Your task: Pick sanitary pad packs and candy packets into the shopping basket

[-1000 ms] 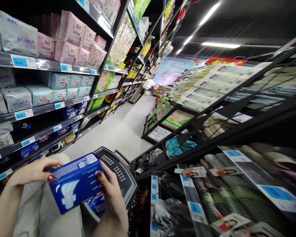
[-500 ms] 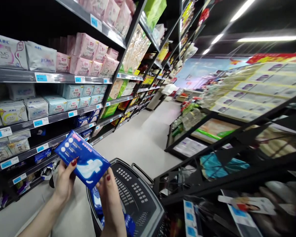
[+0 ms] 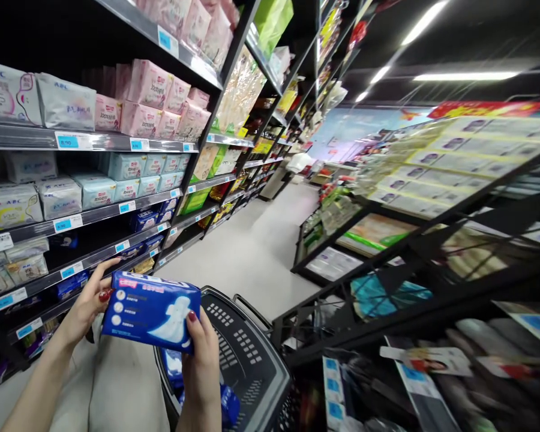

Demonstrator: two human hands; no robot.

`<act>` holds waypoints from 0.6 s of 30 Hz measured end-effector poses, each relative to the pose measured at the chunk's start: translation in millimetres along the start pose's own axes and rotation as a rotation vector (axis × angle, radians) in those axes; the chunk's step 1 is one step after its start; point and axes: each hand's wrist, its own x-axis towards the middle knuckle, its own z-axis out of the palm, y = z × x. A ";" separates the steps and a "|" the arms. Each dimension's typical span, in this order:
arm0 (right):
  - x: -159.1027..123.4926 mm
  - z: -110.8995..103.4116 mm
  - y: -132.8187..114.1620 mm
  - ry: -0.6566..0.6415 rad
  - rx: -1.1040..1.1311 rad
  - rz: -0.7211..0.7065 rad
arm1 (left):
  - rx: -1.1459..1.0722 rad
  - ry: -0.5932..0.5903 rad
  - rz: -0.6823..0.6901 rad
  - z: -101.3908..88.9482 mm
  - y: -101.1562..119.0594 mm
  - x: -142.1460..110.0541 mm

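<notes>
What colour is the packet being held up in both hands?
The packet is deep blue, best seen in the head view.

left hand (image 3: 87, 306): open, palm inward | right hand (image 3: 201, 336): upright, thumb forward | forearms raised

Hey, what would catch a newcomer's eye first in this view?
Probably the bright blue pack at lower left of centre, gripped in the right hand, with the left hand at its other end. Next, the pink packs stacked at upper left, and the dark basket below, with more blue packs inside.
</notes>
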 end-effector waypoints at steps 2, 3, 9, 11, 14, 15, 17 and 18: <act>0.9 0.3 0.9 -0.016 -0.048 0.000 | 0.132 0.039 -0.044 0.1 5.7 -2.3; 0.9 1.3 1.0 -0.019 -0.055 0.002 | 0.185 0.072 -0.056 2.8 6.9 -3.3; -1.0 4.1 -0.4 -0.048 -0.045 0.012 | 0.209 0.159 -0.066 18.9 7.4 -3.1; -0.9 3.1 0.3 -0.047 -0.038 0.012 | 0.199 0.167 -0.072 19.2 7.5 -2.6; 0.0 2.4 2.2 -0.039 -0.036 0.019 | 0.199 0.178 -0.067 17.9 7.7 -2.6; 0.3 2.6 2.5 -0.038 -0.040 0.021 | 0.201 0.182 -0.062 17.6 7.7 -2.7; 0.6 3.4 2.5 -0.040 -0.045 0.023 | 0.202 0.188 -0.062 17.4 7.8 -2.9; 0.6 3.8 2.1 -0.040 -0.045 0.024 | 0.200 0.187 -0.067 17.6 7.9 -2.9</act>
